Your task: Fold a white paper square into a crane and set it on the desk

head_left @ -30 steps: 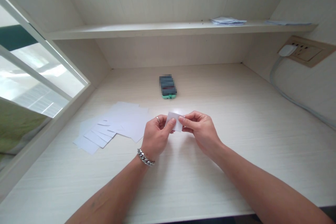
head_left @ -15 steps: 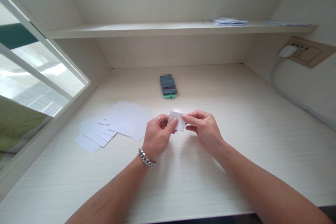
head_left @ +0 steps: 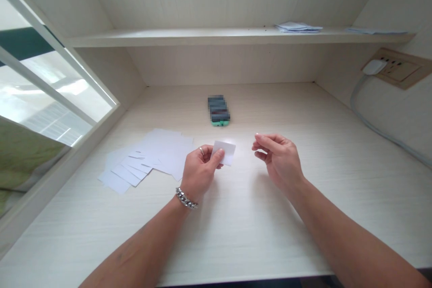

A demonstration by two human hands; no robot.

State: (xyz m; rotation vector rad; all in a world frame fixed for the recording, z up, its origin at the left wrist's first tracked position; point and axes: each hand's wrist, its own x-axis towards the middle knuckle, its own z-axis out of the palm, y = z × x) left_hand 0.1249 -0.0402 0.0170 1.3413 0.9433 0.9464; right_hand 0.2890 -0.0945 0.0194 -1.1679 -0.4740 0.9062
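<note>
Now, left hand: silver ring on one finger, chunky silver chain bracelet at wrist, up over mid-worktop.
Left fingers: closed in a pinch, thumb on top, others tucked under, gripping small white paper rectangle by its left side.
Paper rectangle: right side sticking out free, tilted a bit, btwn the hands, about midway btwn worktop's left & right edges.
Right hand: hovering apart from the rectangle, right of it.
Right fingers: loosely curled & partly open, thumb tip close to forefinger, nothing visible in the grip.
Loose sheets: white, overlapping, fanned w/ smaller slips, towards left edge of pale wood-grain worktop.
Device: dark pixelated block w/ green end, lying nr middle of far edge.
Shelf: pale, above far edge, w/ folded white paper stack & flat papers towards its right end.
Socket: beige wall panel, white plug in, grey cable dropping along right edge.
</note>
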